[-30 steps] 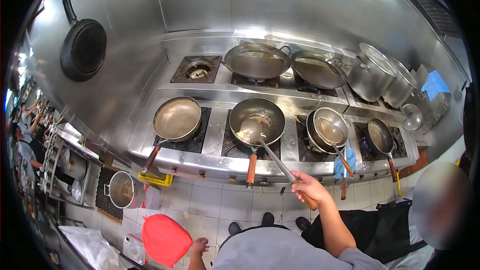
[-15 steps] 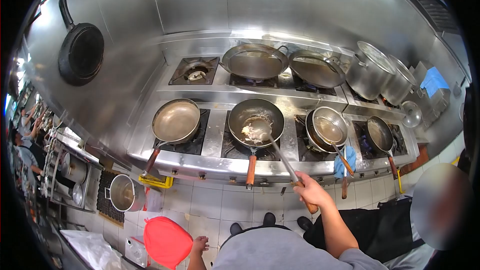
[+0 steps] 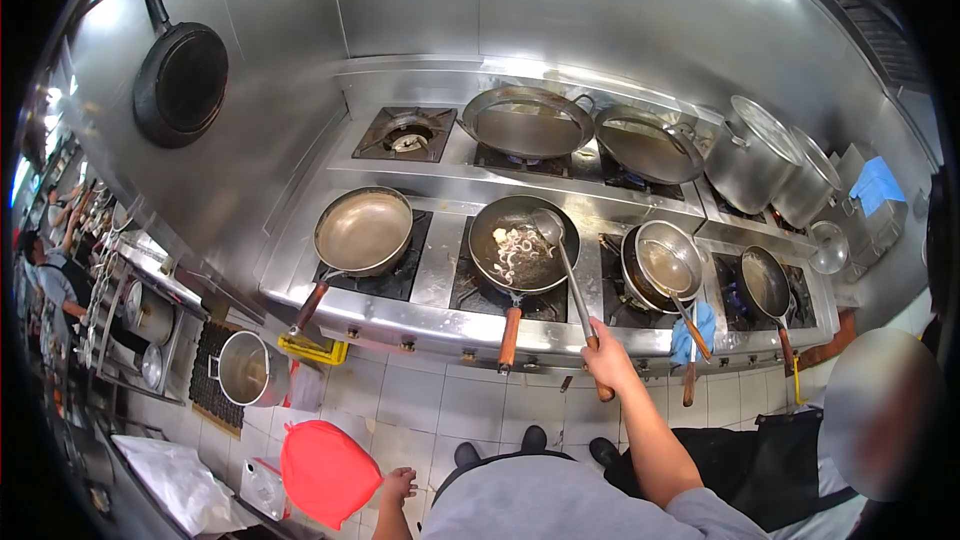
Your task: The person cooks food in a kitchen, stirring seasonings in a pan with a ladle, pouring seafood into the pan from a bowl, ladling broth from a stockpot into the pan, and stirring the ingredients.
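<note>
Ladle: moved to wok's right wall
Right hand: clasps handle, likely for heat clearance
Left hand: well off wok, relaxed, apparently empty

2 bk pans, 2 bk pots, 1 ladle held

You can pass from the front left, over the strip of stainless-steel worktop between the wide round steel pan with a brown handle and the deep black wok. The wok's wooden handle juts toward you. On the right, the long steel ladle with a wooden grip slants across the rim, nested round metal pans crowd the next burner, and a person in a black apron stands near.
</note>
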A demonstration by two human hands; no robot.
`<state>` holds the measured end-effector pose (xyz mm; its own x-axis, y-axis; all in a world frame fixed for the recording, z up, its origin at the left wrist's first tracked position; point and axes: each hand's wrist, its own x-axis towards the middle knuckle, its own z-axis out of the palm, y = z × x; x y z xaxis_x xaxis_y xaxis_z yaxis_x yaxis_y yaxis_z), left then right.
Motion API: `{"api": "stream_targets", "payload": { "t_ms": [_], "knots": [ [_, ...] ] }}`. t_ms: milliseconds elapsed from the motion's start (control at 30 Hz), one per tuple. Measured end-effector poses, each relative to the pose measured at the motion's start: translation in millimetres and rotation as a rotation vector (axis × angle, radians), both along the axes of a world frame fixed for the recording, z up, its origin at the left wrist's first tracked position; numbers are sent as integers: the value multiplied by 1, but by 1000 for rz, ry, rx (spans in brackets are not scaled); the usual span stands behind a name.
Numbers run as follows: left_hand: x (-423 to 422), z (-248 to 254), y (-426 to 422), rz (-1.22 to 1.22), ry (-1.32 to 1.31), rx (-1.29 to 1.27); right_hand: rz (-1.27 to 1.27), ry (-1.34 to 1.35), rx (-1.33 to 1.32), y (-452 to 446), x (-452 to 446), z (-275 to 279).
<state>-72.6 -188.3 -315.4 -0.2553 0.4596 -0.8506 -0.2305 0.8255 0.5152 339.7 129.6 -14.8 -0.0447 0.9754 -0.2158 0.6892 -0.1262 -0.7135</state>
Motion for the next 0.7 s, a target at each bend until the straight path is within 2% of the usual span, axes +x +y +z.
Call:
{"api": "stream_targets", "payload": {
  "t_ms": [67, 133, 167, 233, 367, 500, 533, 633, 700],
  "knots": [
    [1, -5, -13, -22, 9, -33, 40, -9, 99, 6, -2, -6],
    [1, -6, -24, -40, 18, -68, 32, 239, -126, 8, -7, -3],
    [0, -6, -28, -58, 27, -103, 29, 240, -127, 5, -9, 1],
    [-3, -12, -33, -52, 20, -84, 54, 439, -213, -4, -13, 13],
    [-5, -8, -34, 2, 33, -48, 72, 538, -319, -35, -2, 42],
    [-3, -1, -32, -25, 37, -18, 46, 333, -191, -36, 4, 30],
    [-3, -1, -31, -25, 23, -35, 38, 333, -190, -29, 4, 17],
    [-2, -3, -25, -47, 12, -66, -24, 109, 12, 6, 5, -34],
    [-6, -2, -19, -69, 17, -84, -33, 132, -1, 21, -1, -37]
  ]
}}
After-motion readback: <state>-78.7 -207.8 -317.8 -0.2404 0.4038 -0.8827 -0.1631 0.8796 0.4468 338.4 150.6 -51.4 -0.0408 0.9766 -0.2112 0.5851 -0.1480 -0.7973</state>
